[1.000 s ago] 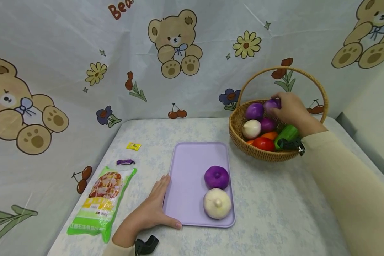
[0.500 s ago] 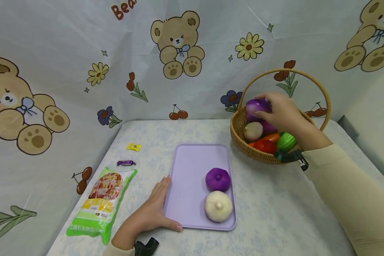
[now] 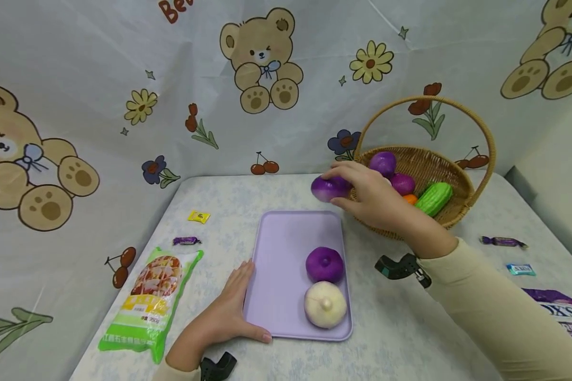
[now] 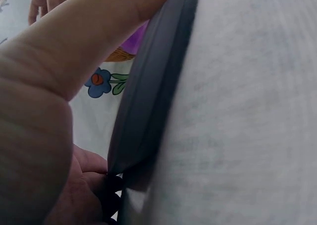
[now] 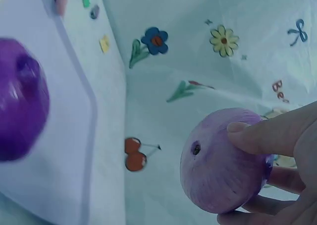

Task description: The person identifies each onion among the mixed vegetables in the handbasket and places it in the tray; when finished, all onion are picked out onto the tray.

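Note:
My right hand [image 3: 374,193] grips a round purple onion [image 3: 327,189] between thumb and fingers, in the air beyond the tray's upper right corner. Up close in the right wrist view, the same onion [image 5: 218,165] shows pale streaks and a small dark spot at one end. The lilac tray [image 3: 281,270] lies mid-table. On its right side sit a darker purple vegetable [image 3: 324,264] and a white onion-like one [image 3: 325,304] with a nub on top. My left hand [image 3: 226,312] rests at the tray's left edge, fingers straight, thumb along the lower edge.
A wicker basket [image 3: 424,159] at the back right holds purple onions [image 3: 383,163], a green cucumber [image 3: 435,198] and something orange. Left lie a green-and-white food bag [image 3: 148,307] and wrapped candies [image 3: 186,241]. More candies [image 3: 503,242] and a purple bag [image 3: 562,312] lie right.
My right hand has lifted a purple onion out of the basket and carried it left and toward the tray. My left hand and the vegetables on the tray have stayed put.

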`<state>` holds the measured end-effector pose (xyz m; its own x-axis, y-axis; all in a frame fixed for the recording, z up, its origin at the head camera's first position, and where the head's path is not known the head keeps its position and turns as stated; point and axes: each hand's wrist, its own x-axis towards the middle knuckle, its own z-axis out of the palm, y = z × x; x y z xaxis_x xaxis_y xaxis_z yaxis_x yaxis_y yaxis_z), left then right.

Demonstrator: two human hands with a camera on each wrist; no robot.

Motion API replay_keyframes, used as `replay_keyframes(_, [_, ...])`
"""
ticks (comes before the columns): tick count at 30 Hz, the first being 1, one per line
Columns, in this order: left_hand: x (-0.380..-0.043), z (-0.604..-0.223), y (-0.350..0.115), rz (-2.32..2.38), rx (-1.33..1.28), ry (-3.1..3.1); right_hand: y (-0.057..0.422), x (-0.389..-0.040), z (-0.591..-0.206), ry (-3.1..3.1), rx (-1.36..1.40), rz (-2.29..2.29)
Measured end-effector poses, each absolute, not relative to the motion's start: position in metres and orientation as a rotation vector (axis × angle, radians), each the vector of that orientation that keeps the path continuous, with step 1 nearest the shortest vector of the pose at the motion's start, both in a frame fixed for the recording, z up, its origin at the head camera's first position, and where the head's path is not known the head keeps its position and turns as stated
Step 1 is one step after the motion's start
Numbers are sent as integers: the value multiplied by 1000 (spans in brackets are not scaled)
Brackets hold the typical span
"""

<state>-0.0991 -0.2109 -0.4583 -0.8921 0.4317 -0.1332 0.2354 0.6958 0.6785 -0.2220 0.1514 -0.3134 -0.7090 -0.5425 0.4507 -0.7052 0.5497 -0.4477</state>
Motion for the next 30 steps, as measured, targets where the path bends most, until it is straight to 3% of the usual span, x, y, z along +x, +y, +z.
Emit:
replay_keyframes(20, [-99, -459, -212, 989, 538, 2638, 121, -225, -394, -2650, 1116, 870])
replay_keyframes(30, [-100, -461, -212, 1000, 550, 2636, 121, -231, -409, -2640, 1131, 921])
